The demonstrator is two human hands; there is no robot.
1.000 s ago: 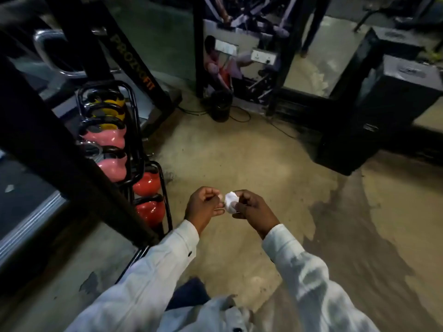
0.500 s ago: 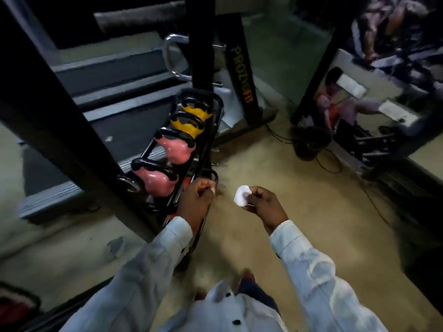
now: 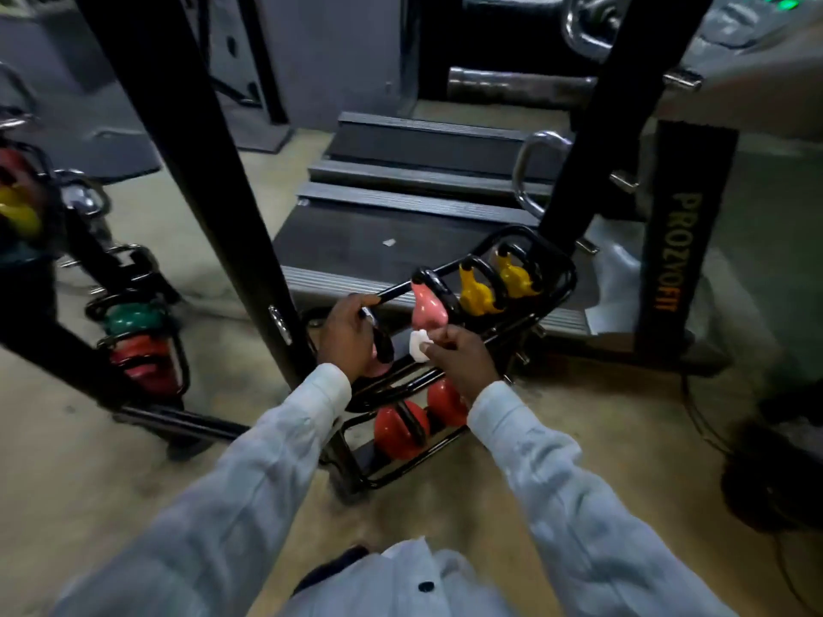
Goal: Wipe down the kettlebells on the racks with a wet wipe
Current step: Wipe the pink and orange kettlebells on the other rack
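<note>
A black two-tier rack [image 3: 553,268] stands on the floor in front of me. Its upper tier holds two yellow kettlebells [image 3: 477,297] and a pink kettlebell [image 3: 428,310]; two red kettlebells [image 3: 401,430] sit on the lower tier. My left hand [image 3: 348,334] grips the black handle of a nearer pink kettlebell [image 3: 379,370], which the hand mostly hides. My right hand [image 3: 459,360] pinches a small folded white wet wipe [image 3: 417,346] just below the far pink kettlebell, close to it; contact is unclear.
A slanted black steel post [image 3: 200,171] runs down just left of my left hand. A second rack with green [image 3: 133,318] and red kettlebells stands at the left. A treadmill deck [image 3: 401,242] lies behind the rack. Cables [image 3: 712,438] trail on the floor at right.
I have turned towards the rack. My hands came apart: the left moved onto the near pink kettlebell's handle, and the right carried the wipe up to the kettlebells.
</note>
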